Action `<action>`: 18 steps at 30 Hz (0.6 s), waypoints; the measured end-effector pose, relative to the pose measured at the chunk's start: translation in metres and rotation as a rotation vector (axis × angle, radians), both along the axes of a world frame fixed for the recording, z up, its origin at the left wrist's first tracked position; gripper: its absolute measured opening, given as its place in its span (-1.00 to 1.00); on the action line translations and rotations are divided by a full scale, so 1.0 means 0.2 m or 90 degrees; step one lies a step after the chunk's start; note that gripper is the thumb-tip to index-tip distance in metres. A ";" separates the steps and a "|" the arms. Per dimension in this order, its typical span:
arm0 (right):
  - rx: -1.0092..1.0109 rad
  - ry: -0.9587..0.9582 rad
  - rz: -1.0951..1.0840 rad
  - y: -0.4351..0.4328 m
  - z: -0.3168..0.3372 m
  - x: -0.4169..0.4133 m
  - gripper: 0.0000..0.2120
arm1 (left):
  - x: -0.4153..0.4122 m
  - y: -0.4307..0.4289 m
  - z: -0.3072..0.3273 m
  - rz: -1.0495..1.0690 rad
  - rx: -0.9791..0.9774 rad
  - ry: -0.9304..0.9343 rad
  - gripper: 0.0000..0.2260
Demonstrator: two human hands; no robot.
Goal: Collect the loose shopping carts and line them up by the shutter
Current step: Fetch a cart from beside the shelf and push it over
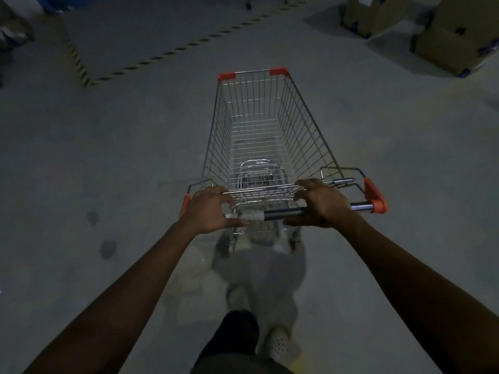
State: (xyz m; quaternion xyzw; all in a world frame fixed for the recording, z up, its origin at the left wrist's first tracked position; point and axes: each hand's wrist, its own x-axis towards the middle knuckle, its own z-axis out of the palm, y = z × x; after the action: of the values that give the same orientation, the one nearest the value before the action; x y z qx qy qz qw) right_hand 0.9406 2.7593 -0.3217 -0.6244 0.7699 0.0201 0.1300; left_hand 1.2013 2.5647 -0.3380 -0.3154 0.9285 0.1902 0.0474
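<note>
A wire shopping cart [259, 125] with orange corner caps stands right in front of me on the grey concrete floor, its basket empty and pointing away. My left hand [209, 209] grips the left part of the cart's handle bar [283, 212]. My right hand [322, 203] grips the same bar further right, fingers curled over it. An orange end cap [375, 197] shows at the bar's right end. No shutter is in view.
Black-and-yellow hazard tape [162, 54] marks a floor zone ahead on the left. Cardboard boxes [451, 47] stand at the far right, with more [370, 14] behind them. My legs and a white shoe [280, 344] are below the handle. Dark spots [108, 248] stain the floor.
</note>
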 end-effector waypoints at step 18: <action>0.055 0.002 -0.064 -1.36 0.08 -1.00 0.00 | -1.12 -1.39 0.12 -0.020 -0.018 -0.090 -0.10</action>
State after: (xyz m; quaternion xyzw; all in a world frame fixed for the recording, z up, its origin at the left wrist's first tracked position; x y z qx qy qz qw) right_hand 0.7409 2.4866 -0.3061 -0.5790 0.7987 0.0475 0.1566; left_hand 0.9777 2.2871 -0.3142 -0.3138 0.9304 0.1534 0.1111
